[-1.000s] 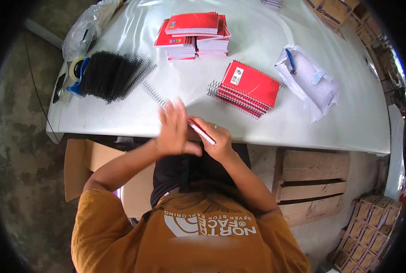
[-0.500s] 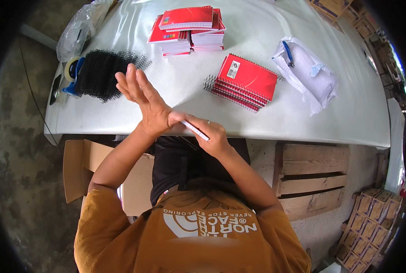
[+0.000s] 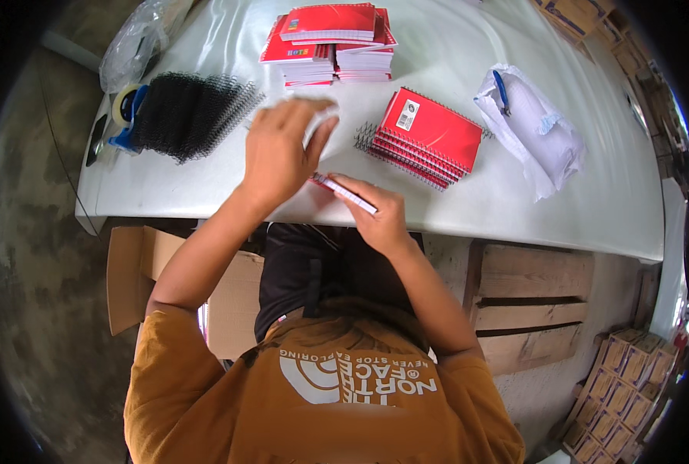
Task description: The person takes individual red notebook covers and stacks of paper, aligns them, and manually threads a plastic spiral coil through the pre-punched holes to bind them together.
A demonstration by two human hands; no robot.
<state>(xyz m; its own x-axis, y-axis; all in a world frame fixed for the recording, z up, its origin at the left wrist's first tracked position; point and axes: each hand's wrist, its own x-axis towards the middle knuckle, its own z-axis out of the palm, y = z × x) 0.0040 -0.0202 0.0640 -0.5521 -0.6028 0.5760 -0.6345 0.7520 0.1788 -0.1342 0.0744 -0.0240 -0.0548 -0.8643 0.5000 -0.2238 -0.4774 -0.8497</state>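
Observation:
My right hand grips a small notebook seen edge-on, with white pages and a red cover, just over the table's near edge. Up and to the left of it, my left hand is raised with its thumb apart from the fingers. The fingertips are smeared by motion, and nothing shows clearly in that hand. A stack of red spiral notebooks lies to the right, with wire coils sticking out at its sides. Left of my left hand is a pile of black spiral coils.
Red notebooks are stacked at the back. A blue tape dispenser and a clear plastic bag are at the left. Blue pliers rest on a white cloth-like bundle. An open cardboard box stands below the table.
My left hand has moved off the notebook, up and to the right, its fingers tipping from upright toward the right. My right hand with the notebook has shifted slightly right and away from me.

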